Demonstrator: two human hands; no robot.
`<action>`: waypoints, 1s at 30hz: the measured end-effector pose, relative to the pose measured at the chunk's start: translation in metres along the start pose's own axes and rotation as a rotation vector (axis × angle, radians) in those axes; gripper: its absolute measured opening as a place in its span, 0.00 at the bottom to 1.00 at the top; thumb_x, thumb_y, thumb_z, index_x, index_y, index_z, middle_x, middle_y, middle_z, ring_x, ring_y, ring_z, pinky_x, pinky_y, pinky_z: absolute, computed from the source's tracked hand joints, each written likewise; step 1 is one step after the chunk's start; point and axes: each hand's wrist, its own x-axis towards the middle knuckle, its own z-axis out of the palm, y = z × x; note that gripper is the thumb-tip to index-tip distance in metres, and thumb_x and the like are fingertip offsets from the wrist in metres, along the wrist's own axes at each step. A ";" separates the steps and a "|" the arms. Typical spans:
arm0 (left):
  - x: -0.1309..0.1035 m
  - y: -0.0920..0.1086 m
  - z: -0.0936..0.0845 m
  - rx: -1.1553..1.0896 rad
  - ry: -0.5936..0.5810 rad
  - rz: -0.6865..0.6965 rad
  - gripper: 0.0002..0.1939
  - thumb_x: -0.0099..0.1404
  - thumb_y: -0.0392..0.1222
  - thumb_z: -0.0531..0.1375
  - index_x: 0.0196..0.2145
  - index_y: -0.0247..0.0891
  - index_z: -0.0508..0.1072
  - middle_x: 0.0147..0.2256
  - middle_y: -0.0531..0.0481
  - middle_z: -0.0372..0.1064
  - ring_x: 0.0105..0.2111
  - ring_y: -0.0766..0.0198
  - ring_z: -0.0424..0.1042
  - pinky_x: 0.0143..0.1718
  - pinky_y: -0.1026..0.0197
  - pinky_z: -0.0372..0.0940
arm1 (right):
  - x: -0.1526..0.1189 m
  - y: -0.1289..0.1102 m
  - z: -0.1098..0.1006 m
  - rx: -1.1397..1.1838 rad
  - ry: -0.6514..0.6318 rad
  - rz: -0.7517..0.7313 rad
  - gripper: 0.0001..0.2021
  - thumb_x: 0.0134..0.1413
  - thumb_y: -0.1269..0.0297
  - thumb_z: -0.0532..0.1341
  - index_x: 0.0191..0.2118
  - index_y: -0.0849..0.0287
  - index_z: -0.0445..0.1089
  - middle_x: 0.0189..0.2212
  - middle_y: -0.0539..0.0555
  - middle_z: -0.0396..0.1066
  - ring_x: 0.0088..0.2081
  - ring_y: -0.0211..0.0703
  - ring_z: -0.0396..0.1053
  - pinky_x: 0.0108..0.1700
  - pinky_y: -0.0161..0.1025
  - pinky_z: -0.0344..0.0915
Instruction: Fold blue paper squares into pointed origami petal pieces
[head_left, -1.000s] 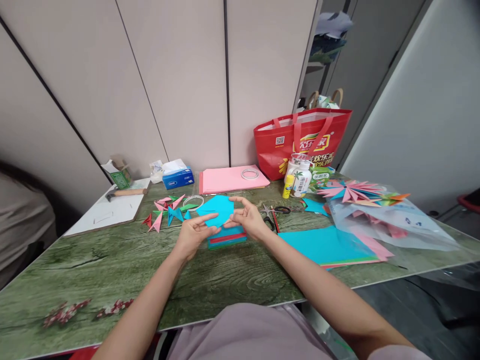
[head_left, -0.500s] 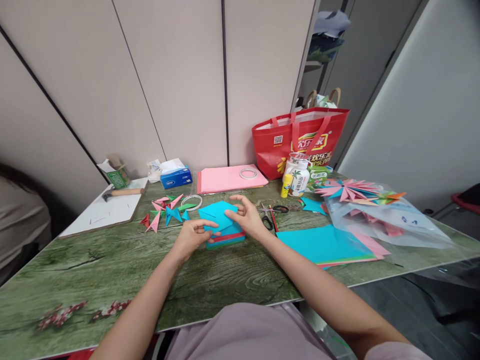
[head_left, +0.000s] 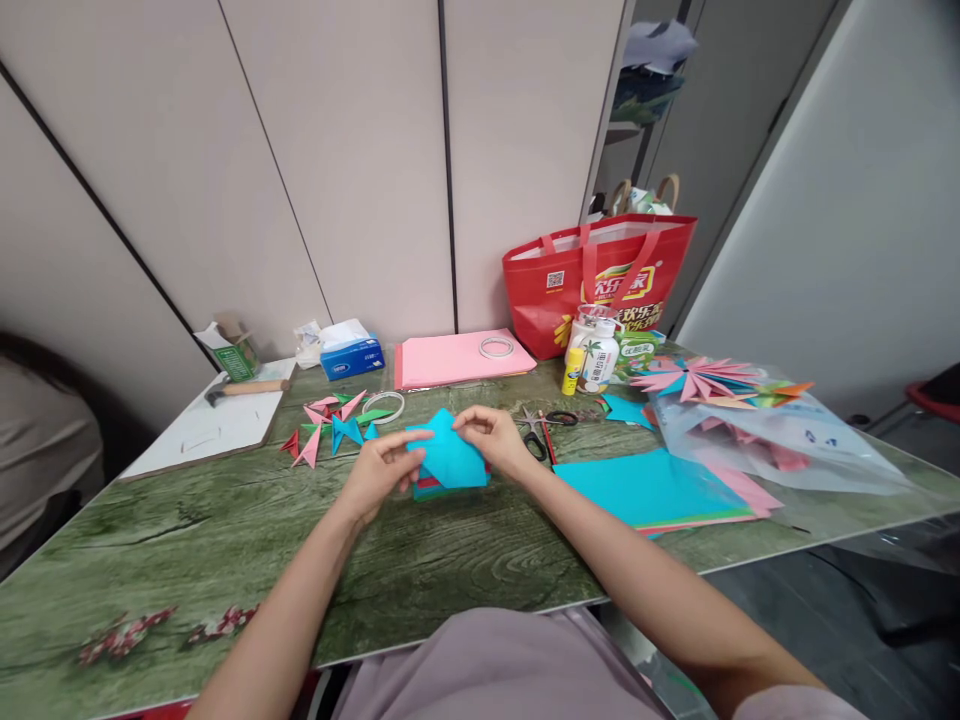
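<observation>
A partly folded blue sheet of paper (head_left: 454, 458) is held up between my two hands, over a small stack of coloured paper (head_left: 435, 492) on the table. My left hand (head_left: 384, 470) pinches its left edge between thumb and fingers. At its upper right, my right hand (head_left: 491, 436) is closed on the paper, fingertips pressed together. The paper covers most of the stack; blue, red and green edges peek out below. Just left of my hands lie several folded paper pieces (head_left: 330, 428) in pink, red, green and blue, beside a roll of tape (head_left: 383, 406).
Right of my hands are scissors (head_left: 534, 444), a red pencil (head_left: 547, 440), a glue stick (head_left: 572, 371) and blue sheets (head_left: 652, 485). Behind stand a red bag (head_left: 600, 285), pink paper (head_left: 450, 362) and a tissue box (head_left: 352, 358). A hammer (head_left: 247, 388) lies on a white board (head_left: 187, 435).
The blue paper has been turned in my hands, and one corner now points up. My right hand has moved slightly down, its fingers closing in from a more spread pose.
</observation>
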 end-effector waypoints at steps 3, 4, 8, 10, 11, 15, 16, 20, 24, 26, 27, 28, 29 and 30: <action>0.000 0.000 0.006 -0.136 0.066 0.066 0.31 0.52 0.44 0.60 0.54 0.39 0.60 0.33 0.47 0.70 0.21 0.69 0.66 0.25 0.65 0.63 | 0.001 0.001 -0.001 0.014 0.125 0.005 0.07 0.41 0.66 0.58 0.28 0.62 0.70 0.26 0.51 0.70 0.24 0.33 0.63 0.26 0.31 0.58; -0.001 0.000 0.008 -0.165 0.042 0.068 0.33 0.52 0.44 0.60 0.55 0.40 0.58 0.38 0.45 0.69 0.25 0.68 0.68 0.30 0.63 0.64 | 0.001 0.001 -0.001 0.023 0.144 0.012 0.08 0.41 0.66 0.58 0.29 0.62 0.70 0.27 0.51 0.71 0.24 0.33 0.63 0.26 0.30 0.57; -0.001 -0.004 0.013 -0.230 -0.055 0.020 0.27 0.53 0.44 0.59 0.52 0.40 0.63 0.38 0.49 0.69 0.29 0.66 0.68 0.36 0.59 0.64 | -0.001 -0.001 0.002 0.022 0.123 0.014 0.09 0.40 0.65 0.58 0.30 0.62 0.71 0.28 0.52 0.70 0.22 0.32 0.61 0.24 0.30 0.56; 0.000 -0.007 0.013 -0.228 0.022 -0.005 0.23 0.52 0.45 0.60 0.47 0.37 0.69 0.34 0.49 0.69 0.26 0.68 0.66 0.32 0.62 0.64 | -0.003 -0.003 0.003 0.011 0.085 -0.008 0.08 0.40 0.65 0.59 0.30 0.61 0.71 0.28 0.52 0.69 0.22 0.31 0.60 0.23 0.30 0.56; 0.001 -0.008 0.013 -0.223 0.067 -0.007 0.22 0.52 0.44 0.60 0.45 0.36 0.71 0.32 0.50 0.69 0.24 0.69 0.64 0.29 0.65 0.64 | -0.003 -0.003 0.004 0.004 0.066 -0.021 0.08 0.40 0.65 0.59 0.30 0.61 0.71 0.28 0.52 0.69 0.23 0.31 0.60 0.23 0.30 0.56; 0.004 -0.008 0.010 -0.244 0.188 0.016 0.21 0.49 0.42 0.61 0.43 0.36 0.72 0.30 0.50 0.68 0.22 0.71 0.61 0.23 0.68 0.59 | -0.005 -0.006 0.006 -0.036 -0.024 -0.032 0.09 0.41 0.66 0.58 0.31 0.61 0.71 0.25 0.51 0.68 0.23 0.32 0.59 0.24 0.30 0.57; 0.005 -0.007 0.009 -0.252 0.199 0.028 0.22 0.49 0.42 0.62 0.43 0.36 0.72 0.32 0.49 0.68 0.22 0.71 0.61 0.23 0.69 0.58 | -0.005 -0.006 0.006 -0.050 -0.046 -0.024 0.09 0.41 0.66 0.59 0.31 0.61 0.71 0.25 0.50 0.67 0.22 0.32 0.59 0.23 0.29 0.57; 0.004 -0.005 0.008 -0.268 0.236 0.051 0.21 0.47 0.39 0.62 0.41 0.35 0.73 0.29 0.50 0.68 0.20 0.72 0.59 0.21 0.69 0.56 | -0.006 -0.008 0.007 -0.050 -0.089 0.009 0.09 0.42 0.66 0.58 0.31 0.61 0.71 0.23 0.49 0.67 0.21 0.31 0.58 0.24 0.30 0.58; 0.004 -0.005 0.009 -0.327 0.288 0.019 0.19 0.47 0.37 0.61 0.39 0.33 0.74 0.18 0.56 0.60 0.15 0.76 0.51 0.17 0.70 0.51 | -0.008 -0.010 0.008 -0.003 -0.120 0.012 0.10 0.42 0.70 0.55 0.33 0.60 0.71 0.26 0.49 0.66 0.24 0.32 0.60 0.28 0.32 0.63; 0.004 -0.004 0.010 -0.398 0.316 0.013 0.18 0.46 0.35 0.60 0.38 0.33 0.75 0.20 0.55 0.62 0.15 0.76 0.51 0.17 0.71 0.51 | -0.009 -0.010 0.009 -0.001 -0.184 -0.010 0.13 0.40 0.72 0.55 0.34 0.59 0.71 0.32 0.51 0.66 0.28 0.34 0.62 0.28 0.33 0.64; 0.004 -0.003 0.011 -0.435 0.322 0.012 0.17 0.46 0.34 0.60 0.37 0.33 0.75 0.22 0.54 0.63 0.16 0.76 0.53 0.17 0.71 0.52 | -0.010 -0.010 0.010 -0.013 -0.215 -0.021 0.14 0.38 0.73 0.55 0.34 0.58 0.71 0.34 0.52 0.66 0.31 0.36 0.63 0.28 0.33 0.65; 0.004 -0.002 0.011 -0.466 0.322 0.009 0.16 0.45 0.33 0.60 0.36 0.34 0.75 0.24 0.53 0.65 0.18 0.76 0.56 0.18 0.70 0.54 | -0.011 -0.009 0.010 -0.039 -0.238 -0.030 0.15 0.37 0.75 0.55 0.34 0.58 0.71 0.35 0.52 0.65 0.33 0.37 0.63 0.28 0.33 0.65; 0.005 -0.001 0.012 -0.496 0.319 0.005 0.16 0.45 0.33 0.60 0.35 0.34 0.76 0.26 0.52 0.65 0.20 0.74 0.59 0.20 0.70 0.55 | -0.011 -0.009 0.010 -0.074 -0.251 -0.040 0.16 0.35 0.76 0.54 0.34 0.57 0.71 0.35 0.52 0.65 0.34 0.38 0.63 0.28 0.32 0.65; 0.005 -0.001 0.012 -0.525 0.313 -0.001 0.15 0.45 0.33 0.61 0.34 0.35 0.76 0.27 0.52 0.66 0.22 0.72 0.61 0.22 0.69 0.57 | -0.012 -0.008 0.010 -0.111 -0.259 -0.049 0.17 0.34 0.77 0.54 0.33 0.57 0.71 0.34 0.52 0.65 0.34 0.39 0.62 0.29 0.32 0.65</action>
